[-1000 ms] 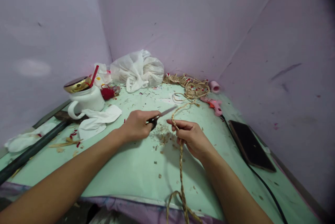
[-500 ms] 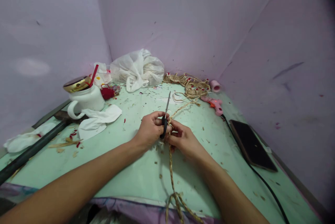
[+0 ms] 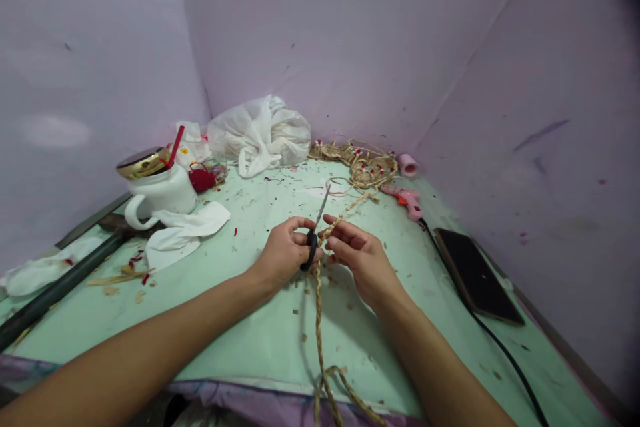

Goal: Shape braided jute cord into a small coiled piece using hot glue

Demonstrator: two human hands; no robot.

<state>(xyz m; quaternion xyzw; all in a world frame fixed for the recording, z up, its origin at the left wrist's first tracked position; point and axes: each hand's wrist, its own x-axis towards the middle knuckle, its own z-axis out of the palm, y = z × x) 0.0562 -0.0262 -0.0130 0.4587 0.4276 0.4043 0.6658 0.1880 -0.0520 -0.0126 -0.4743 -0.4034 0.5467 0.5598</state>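
Observation:
My left hand (image 3: 287,250) is closed around the black handles of a pair of scissors (image 3: 311,250), whose thin blades point up and away from me. Its fingertips also press on a braided straw rope (image 3: 319,307), which runs from the far side of the table, past both hands and over the near edge. My right hand (image 3: 363,257) is just right of the rope, fingers parted and curved, tips close to the braid. Whether they touch it is hard to see. Toward the back, the rope leads to a woven straw piece with red beads (image 3: 373,170).
A pink glue gun (image 3: 407,200) with a black cord lies right, near a phone (image 3: 477,277) and a pink roll (image 3: 407,165). At left stand a white mug (image 3: 165,194) and a dark-handled hammer (image 3: 65,287). A plastic bag (image 3: 265,137) sits against the wall; scraps dot the table.
My right hand's fingers have loosened from the rope and spread apart. The scissors have tilted further right, and the hanging rope has shifted slightly left.

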